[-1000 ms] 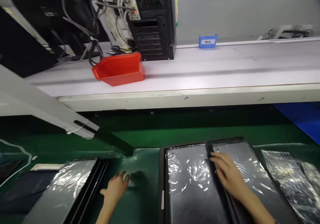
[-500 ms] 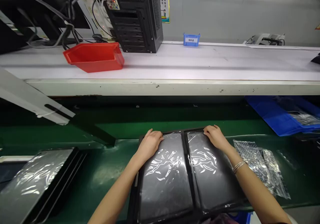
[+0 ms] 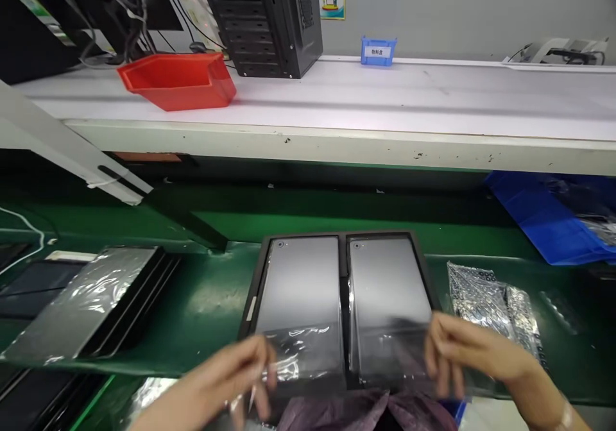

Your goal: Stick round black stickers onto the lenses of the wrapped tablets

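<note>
A black tray (image 3: 343,251) lies on the green belt and holds two dark grey flat devices side by side, the left device (image 3: 298,277) and the right device (image 3: 387,277). A clear plastic film (image 3: 308,354) covers only their near ends. My left hand (image 3: 226,383) pinches the film's near left edge. My right hand (image 3: 469,354) grips the film at the near right edge, fingers curled. Both hands are blurred by motion.
A stack of black trays with film on top (image 3: 91,296) sits at the left. Silver bags (image 3: 491,303) lie to the right of the tray. A blue bin (image 3: 543,216), a red bin (image 3: 178,81), a computer tower (image 3: 269,14) and a small blue box (image 3: 378,50) stand farther back.
Both hands moved from the tray's far edge to its near edge, drawing the clear film toward me. The far part of both devices is now bare.
</note>
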`<state>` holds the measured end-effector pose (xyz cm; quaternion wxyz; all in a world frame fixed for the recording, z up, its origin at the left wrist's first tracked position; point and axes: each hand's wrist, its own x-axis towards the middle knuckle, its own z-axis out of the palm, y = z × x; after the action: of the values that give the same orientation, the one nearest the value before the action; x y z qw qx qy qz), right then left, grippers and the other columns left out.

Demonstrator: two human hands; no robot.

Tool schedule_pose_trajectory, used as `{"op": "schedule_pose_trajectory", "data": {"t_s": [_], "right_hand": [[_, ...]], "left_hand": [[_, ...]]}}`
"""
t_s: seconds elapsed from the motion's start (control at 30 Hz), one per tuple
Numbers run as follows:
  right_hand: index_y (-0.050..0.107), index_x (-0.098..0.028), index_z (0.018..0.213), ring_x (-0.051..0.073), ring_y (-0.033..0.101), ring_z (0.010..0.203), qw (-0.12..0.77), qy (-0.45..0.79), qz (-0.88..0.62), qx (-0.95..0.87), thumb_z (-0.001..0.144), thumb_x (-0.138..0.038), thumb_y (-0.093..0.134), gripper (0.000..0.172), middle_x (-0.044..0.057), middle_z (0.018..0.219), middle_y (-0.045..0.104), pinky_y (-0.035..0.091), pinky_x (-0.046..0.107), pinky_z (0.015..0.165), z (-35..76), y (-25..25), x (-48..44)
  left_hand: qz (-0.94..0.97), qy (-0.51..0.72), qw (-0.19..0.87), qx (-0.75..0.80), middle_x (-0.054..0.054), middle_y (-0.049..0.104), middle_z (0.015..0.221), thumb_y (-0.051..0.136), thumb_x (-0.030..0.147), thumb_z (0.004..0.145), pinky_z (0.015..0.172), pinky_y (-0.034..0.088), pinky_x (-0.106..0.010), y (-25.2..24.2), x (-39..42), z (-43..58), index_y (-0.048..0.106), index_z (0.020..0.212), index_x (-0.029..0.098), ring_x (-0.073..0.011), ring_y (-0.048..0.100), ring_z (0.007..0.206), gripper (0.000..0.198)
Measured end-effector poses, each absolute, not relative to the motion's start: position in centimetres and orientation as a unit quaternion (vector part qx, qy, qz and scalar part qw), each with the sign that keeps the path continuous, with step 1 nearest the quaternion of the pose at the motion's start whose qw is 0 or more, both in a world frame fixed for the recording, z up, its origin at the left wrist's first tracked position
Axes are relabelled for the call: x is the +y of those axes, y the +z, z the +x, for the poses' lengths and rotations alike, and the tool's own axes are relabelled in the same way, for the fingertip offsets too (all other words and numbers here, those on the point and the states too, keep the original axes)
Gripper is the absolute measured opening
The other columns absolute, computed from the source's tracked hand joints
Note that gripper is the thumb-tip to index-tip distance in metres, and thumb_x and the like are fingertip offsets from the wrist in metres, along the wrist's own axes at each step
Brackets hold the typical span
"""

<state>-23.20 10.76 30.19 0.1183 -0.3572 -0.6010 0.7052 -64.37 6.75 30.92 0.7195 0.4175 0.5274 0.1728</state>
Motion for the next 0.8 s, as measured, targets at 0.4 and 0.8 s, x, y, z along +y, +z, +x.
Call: {"op": "schedule_pose_trajectory", "data": {"t_s": [0.4, 0.8], "right_hand": [[0.056, -0.020, 0.098, 0.021, 0.061, 0.087, 0.149, 0.238, -0.489, -0.826, 0.089, -0.022, 0.040, 0.018, 0.005, 0.085, 0.065, 0.045, 0.035, 0.078, -26.1, 25.7, 22.3], [0.063, -0.023, 0.080, 0.015, 0.057, 0.066, 0.060, 0.440, -0.212, -0.870, 0.093, -0.030, 0.038, 0.029, 0.003, 0.071, 0.062, 0.048, 0.026, 0.062, -24.9, 33.5, 12.8]], "left_hand": [[0.543, 0.327, 0.545, 0.549, -0.007, 0.071, 0.088, 0.058, 0.055, 0.079, 0.091, 0.043, -0.040, 28.8, 17.6, -66.0, 0.051, 0.110, 0.020, -0.0250, 0.064, 0.094, 0.047], [0.647, 0.291, 0.304, 0.636, -0.010, 0.070, 0.106, 0.049, 0.044, 0.084, 0.097, 0.042, -0.042, 26.9, 16.4, -63.2, 0.069, 0.091, 0.019, -0.0285, 0.060, 0.107, 0.033]]}}
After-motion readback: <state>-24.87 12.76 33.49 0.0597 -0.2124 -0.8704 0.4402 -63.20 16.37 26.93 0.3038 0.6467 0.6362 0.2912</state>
